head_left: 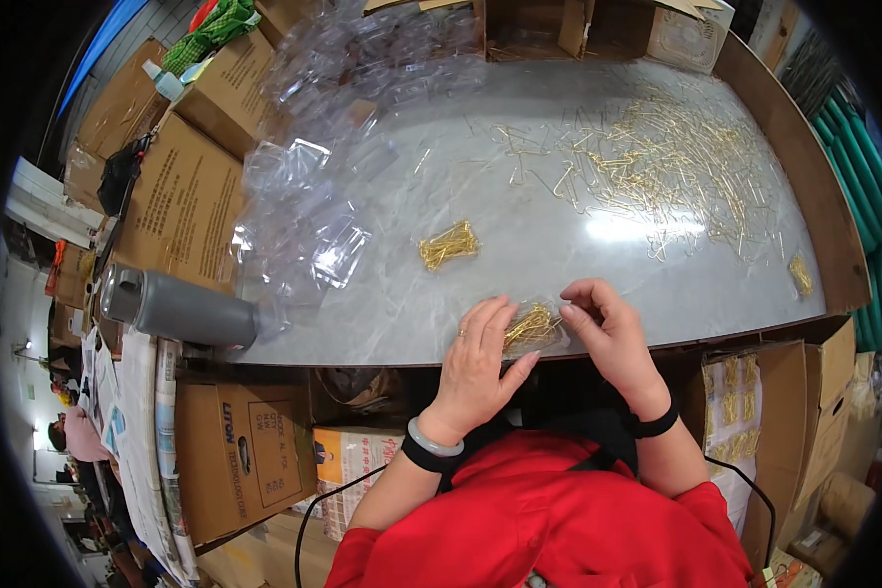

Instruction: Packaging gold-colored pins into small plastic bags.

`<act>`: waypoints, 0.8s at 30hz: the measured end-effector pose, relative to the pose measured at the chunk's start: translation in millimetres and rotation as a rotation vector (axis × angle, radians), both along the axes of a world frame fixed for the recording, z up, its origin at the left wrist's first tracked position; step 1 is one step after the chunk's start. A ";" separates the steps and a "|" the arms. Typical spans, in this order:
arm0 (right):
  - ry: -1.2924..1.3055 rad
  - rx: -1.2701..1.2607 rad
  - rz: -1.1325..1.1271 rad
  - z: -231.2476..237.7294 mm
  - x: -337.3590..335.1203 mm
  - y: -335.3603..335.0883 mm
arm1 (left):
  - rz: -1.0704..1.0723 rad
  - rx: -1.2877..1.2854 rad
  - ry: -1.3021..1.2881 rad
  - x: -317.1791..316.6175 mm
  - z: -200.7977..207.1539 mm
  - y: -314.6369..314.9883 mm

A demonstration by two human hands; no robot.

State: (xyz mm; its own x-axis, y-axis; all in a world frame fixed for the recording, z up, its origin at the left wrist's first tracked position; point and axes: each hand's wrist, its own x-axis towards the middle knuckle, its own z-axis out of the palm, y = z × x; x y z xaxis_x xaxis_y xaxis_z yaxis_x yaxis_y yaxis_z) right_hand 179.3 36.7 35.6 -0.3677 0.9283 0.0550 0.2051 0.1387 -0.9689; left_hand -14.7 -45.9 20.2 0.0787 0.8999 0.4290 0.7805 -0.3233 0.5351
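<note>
Near the front edge of the grey table lies a small clear plastic box (532,328) with a bundle of gold wire hooks inside. My left hand (472,365) grips its left side, fingers over the top and thumb along the near edge. Thumb and curled index finger of my right hand (610,341) pinch at the box's right edge; exactly what lies between those fingertips is hard to see. Farther off, a neat bundle of gold hooks (449,246) rests on the table. Loose gold hooks (666,162) are spread across the far right.
Many clear plastic boxes (314,196) are heaped on the left. A grey bottle (191,309) lies at the front left corner. Another small gold bundle (801,274) sits by the cardboard border (804,167) at right. Open cartons (534,29) stand at the back.
</note>
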 end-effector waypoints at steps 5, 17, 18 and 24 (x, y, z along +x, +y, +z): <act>-0.131 0.352 -0.023 2.1 -16.8 -14.0 | 0.000 0.002 -0.003 0.5 -0.8 0.5; -0.414 0.743 -0.092 -0.9 -17.0 -20.5 | 0.005 0.009 0.022 1.2 -1.1 0.8; -0.430 0.751 -0.077 -0.3 -16.9 -20.3 | 0.008 0.004 0.030 1.1 -1.1 0.5; -0.334 0.670 -0.103 -5.0 -24.1 -8.0 | 0.006 -0.045 0.034 3.5 -2.3 -0.8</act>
